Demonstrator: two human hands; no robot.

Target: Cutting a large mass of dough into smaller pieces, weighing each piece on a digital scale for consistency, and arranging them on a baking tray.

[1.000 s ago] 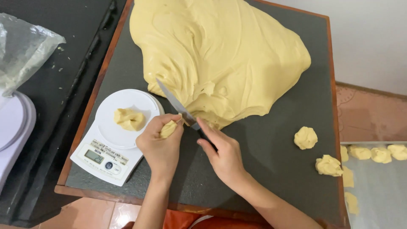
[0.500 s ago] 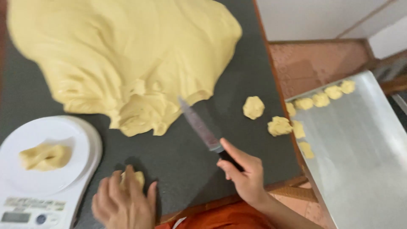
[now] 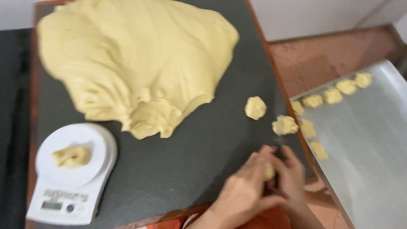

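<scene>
My left hand [image 3: 239, 193] and my right hand [image 3: 293, 176] meet at the board's near right corner. They are cupped together around a small piece of yellow dough [image 3: 268, 171]. The picture is blurred, and the knife does not show clearly. A large mass of yellow dough [image 3: 135, 63] covers the far half of the dark board [image 3: 182, 169]. Two small dough pieces [image 3: 255, 107] [image 3: 285, 125] lie on the board just beyond my hands.
A white kitchen scale [image 3: 72, 174] with a dough lump [image 3: 72, 155] on its plate stands at the board's near left. A metal baking tray [image 3: 364, 140] to the right holds several dough pieces along its left edge. Reddish floor shows beyond.
My left hand has carried the small dough piece from the board's near middle over to the right. Both hands have now closed around it. The knife blade is no longer seen.
</scene>
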